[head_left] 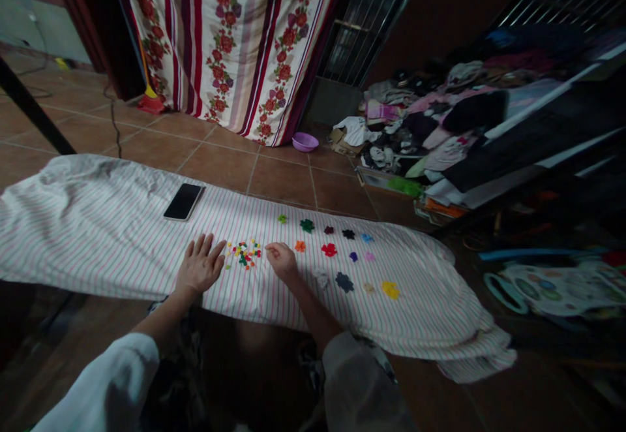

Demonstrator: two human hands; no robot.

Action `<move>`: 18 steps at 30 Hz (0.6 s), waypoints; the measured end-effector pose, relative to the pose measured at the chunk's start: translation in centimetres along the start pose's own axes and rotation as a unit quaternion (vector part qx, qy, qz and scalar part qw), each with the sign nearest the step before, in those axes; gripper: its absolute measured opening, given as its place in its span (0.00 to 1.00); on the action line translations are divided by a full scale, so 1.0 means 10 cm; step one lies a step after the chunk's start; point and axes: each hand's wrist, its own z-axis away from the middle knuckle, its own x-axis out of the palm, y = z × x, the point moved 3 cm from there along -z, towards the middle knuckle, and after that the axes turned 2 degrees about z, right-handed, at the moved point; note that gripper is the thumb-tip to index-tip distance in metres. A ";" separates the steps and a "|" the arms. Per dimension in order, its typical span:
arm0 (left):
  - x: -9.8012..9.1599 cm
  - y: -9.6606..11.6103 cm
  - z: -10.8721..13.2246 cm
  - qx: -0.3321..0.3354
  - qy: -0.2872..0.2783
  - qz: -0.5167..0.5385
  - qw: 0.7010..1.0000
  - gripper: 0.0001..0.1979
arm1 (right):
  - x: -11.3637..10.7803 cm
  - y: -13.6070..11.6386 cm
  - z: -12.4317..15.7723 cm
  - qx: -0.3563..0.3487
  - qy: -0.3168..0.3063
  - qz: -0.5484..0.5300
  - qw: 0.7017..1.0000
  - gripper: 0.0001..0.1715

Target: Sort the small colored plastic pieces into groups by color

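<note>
A striped cloth (98,236) lies spread across the tiled floor. My left hand (199,265) rests flat on it with fingers stretched out, just left of a small heap of mixed coloured beads (243,253). My right hand (280,258) sits right of the heap, fingers curled in a pinch; whatever is between them is too small to make out. To the right lie several sorted piles by colour, among them green (307,225), red (329,249), orange (300,246), dark blue (344,281) and yellow (390,289).
A black phone (182,201) lies on the cloth behind my left hand. A floral curtain (229,40) hangs at the back, with a purple bowl (304,141) on the tiles. A pile of clothes (430,125) and clutter fills the right side.
</note>
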 end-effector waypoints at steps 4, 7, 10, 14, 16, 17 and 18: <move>0.00 0.00 0.00 -0.005 0.000 0.009 1.000 0.25 | -0.01 0.07 -0.15 0.020 0.018 -0.016 1.000 0.12; 0.00 0.00 0.00 -0.002 -0.001 0.012 1.000 0.25 | -0.03 0.13 -0.31 0.049 0.041 -0.019 0.998 0.12; 0.01 0.00 -0.01 0.000 -0.003 0.007 1.000 0.25 | -0.06 0.20 -0.49 0.081 0.059 -0.008 0.995 0.14; 0.03 -0.01 -0.01 0.001 0.003 -0.002 1.000 0.24 | -0.12 0.32 -0.69 0.104 0.078 0.041 0.991 0.18; 0.03 -0.01 0.00 0.001 0.010 0.002 1.000 0.24 | -0.15 0.39 -0.76 0.109 0.085 0.069 0.988 0.21; 0.04 -0.02 0.00 0.002 0.013 0.006 1.000 0.24 | -0.16 0.43 -0.79 0.110 0.089 0.080 0.987 0.22; 0.04 -0.02 0.00 0.002 0.016 0.011 1.000 0.24 | -0.16 0.46 -0.81 0.100 0.086 0.088 0.987 0.23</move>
